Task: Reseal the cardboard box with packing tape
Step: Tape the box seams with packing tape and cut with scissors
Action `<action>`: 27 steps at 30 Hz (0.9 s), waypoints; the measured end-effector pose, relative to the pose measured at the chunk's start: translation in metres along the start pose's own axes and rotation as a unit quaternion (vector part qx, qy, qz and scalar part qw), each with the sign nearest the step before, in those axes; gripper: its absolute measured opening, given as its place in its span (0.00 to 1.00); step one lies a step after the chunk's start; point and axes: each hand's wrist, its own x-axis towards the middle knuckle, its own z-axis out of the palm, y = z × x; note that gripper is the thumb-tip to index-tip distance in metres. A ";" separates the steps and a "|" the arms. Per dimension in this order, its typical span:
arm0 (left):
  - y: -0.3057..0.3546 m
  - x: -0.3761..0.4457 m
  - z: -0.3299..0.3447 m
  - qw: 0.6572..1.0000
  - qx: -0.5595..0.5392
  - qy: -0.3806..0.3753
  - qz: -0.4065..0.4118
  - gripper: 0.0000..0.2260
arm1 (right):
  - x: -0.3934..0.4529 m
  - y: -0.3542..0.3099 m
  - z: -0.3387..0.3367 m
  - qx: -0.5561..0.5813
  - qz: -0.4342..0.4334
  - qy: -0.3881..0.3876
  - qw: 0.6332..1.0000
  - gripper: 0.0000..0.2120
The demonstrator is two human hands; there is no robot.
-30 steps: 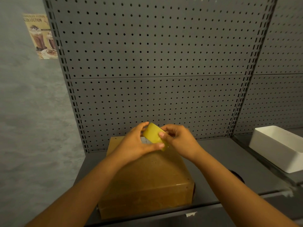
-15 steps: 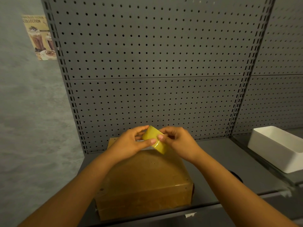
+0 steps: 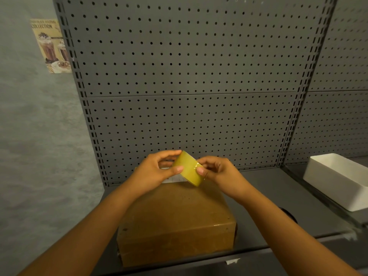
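Note:
A brown cardboard box lies closed on the grey shelf, glossy with tape on its top and front. A white label shows at its far edge, partly behind my hands. Above the far part of the box I hold a yellowish roll of packing tape. My left hand grips the roll from the left with thumb and fingers curled round it. My right hand pinches the roll's right side, thumb on its outer face.
A white rectangular bin stands on the shelf to the right. Grey pegboard panels rise right behind the box. A dark round object peeks out behind my right forearm. A drinks poster hangs on the left wall.
The roll has turned a little between my hands, and my right thumb has shifted along its outer face. Both hands stay above the far part of the box.

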 end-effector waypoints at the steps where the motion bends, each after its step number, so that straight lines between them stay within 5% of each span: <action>1: 0.000 0.000 0.000 1.000 0.001 0.002 0.003 0.22 | -0.001 0.000 0.000 0.010 -0.001 -0.001 1.000 0.06; 7: -0.001 -0.001 0.005 1.000 0.007 0.014 0.011 0.22 | -0.004 0.006 -0.002 0.039 0.010 -0.002 0.999 0.08; 12: -0.002 -0.005 0.014 0.995 0.096 0.001 0.020 0.32 | -0.007 0.009 -0.001 0.044 0.022 -0.017 0.999 0.09; 27: -0.003 -0.001 0.006 0.995 0.086 -0.047 0.005 0.27 | -0.009 0.007 -0.004 0.056 0.033 -0.045 0.997 0.09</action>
